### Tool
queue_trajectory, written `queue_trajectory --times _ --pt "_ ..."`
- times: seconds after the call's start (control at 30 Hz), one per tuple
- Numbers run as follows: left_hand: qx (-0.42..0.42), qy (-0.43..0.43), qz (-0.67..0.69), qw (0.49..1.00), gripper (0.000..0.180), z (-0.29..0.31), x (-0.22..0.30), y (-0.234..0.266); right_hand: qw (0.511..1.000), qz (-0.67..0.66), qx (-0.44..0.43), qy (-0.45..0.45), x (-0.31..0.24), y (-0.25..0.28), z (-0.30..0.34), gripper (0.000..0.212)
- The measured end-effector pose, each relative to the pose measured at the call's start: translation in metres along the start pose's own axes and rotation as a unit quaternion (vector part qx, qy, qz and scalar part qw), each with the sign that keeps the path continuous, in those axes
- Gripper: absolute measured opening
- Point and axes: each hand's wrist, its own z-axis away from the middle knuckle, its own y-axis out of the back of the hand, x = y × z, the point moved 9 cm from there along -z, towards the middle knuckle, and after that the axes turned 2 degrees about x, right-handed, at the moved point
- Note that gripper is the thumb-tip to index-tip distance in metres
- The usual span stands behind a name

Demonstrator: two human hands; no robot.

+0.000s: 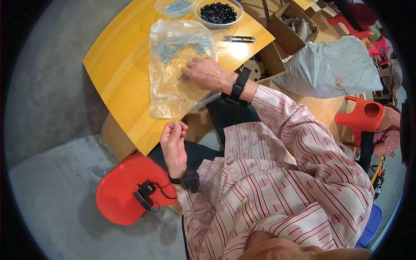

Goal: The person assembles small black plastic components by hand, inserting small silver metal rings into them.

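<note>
Left hand [173, 141] loosely curled, contents unclear; right hand [207, 73] flat, released, pressing clear plastic bag of small metal parts [173, 73] on yellow wooden table [117, 65].

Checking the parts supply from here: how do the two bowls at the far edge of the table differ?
The clear bowl holds small silvery metal pieces; the white bowl holds black ring-shaped parts. The clear bowl looks smaller and is cut off by the picture's top edge, while the white bowl shows nearly whole. The white bowl sits right of the clear one, nearer the metal tool. Both rest on the yellow table, beyond the plastic bag.
</note>
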Motion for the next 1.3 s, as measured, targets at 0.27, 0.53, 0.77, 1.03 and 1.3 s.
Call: queue_trajectory --times 0.27,0.53,0.77,1.03,1.3 --pt "0.013 0.0 -0.018 1.0 0.013 -0.006 0.003 -0.011 0.981 -0.184 0.059 0.023 -0.04 0.023 -0.047 0.021" --pt "0.028 0.002 -0.022 0.999 0.013 -0.002 0.0 0.0 0.995 -0.046 0.091 0.019 0.015 0.067 -0.025 0.016" --pt "0.044 -0.086 -0.07 0.993 0.013 -0.002 0.021 0.003 0.982 0.13 0.039 -0.129 0.156 0.117 -0.032 0.011" --pt "0.055 -0.223 -0.199 0.953 0.011 -0.033 0.052 -0.023 0.961 0.265 0.067 -0.035 0.191 0.092 -0.027 0.009" --pt "0.072 -0.271 -0.213 0.936 0.007 -0.053 0.025 -0.017 0.929 0.321 -0.108 -0.149 0.211 0.074 -0.033 0.014"
